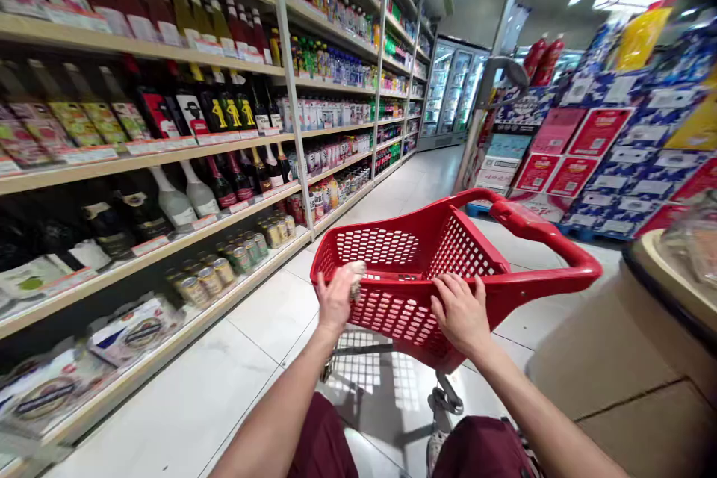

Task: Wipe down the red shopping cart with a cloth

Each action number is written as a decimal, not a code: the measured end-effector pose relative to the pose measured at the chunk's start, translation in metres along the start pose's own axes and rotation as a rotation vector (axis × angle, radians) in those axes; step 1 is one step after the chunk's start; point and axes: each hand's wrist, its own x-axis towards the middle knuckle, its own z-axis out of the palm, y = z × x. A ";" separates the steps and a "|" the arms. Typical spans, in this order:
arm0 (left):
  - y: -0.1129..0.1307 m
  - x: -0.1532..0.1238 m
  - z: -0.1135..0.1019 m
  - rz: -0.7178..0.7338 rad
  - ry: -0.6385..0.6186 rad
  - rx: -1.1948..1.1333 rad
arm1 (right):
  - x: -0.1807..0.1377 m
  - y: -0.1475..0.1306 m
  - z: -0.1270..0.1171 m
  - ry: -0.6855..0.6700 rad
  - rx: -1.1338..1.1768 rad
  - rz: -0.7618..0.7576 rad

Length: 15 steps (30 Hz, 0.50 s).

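Note:
A red plastic shopping cart (pixel 476 250) stands in a supermarket aisle just ahead of me, its basket showing nothing but mesh. My left hand (pixel 334 299) is closed around a small crumpled pale cloth or tissue (pixel 356 275) held against the basket's near rim. My right hand (pixel 459 310) lies on the same rim further right, fingers curled over the edge. The cart's red handle bar (pixel 552 239) curves off to the right, away from both hands.
Long shelves on the left carry wine bottles (pixel 213 112), cans (pixel 224 269) and bagged goods (pixel 131 328). Stacked blue and red cartons (pixel 610 142) line the right side. A beige counter corner (pixel 655 261) sits close on the right. Glass-door fridges (pixel 451 86) close the aisle's far end.

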 end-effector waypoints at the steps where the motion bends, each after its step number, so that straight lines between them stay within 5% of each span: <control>1: 0.001 0.000 -0.001 0.010 -0.012 -0.006 | -0.001 0.003 0.000 0.003 0.009 -0.016; 8: -0.001 0.001 -0.006 -0.261 0.008 0.080 | -0.004 0.005 -0.001 0.016 0.021 -0.047; 12: 0.020 0.007 -0.001 -0.005 -0.089 0.015 | -0.004 0.005 -0.002 0.012 0.017 -0.017; 15: 0.017 0.007 -0.006 -0.060 -0.086 0.025 | -0.005 0.007 -0.005 -0.014 0.033 -0.045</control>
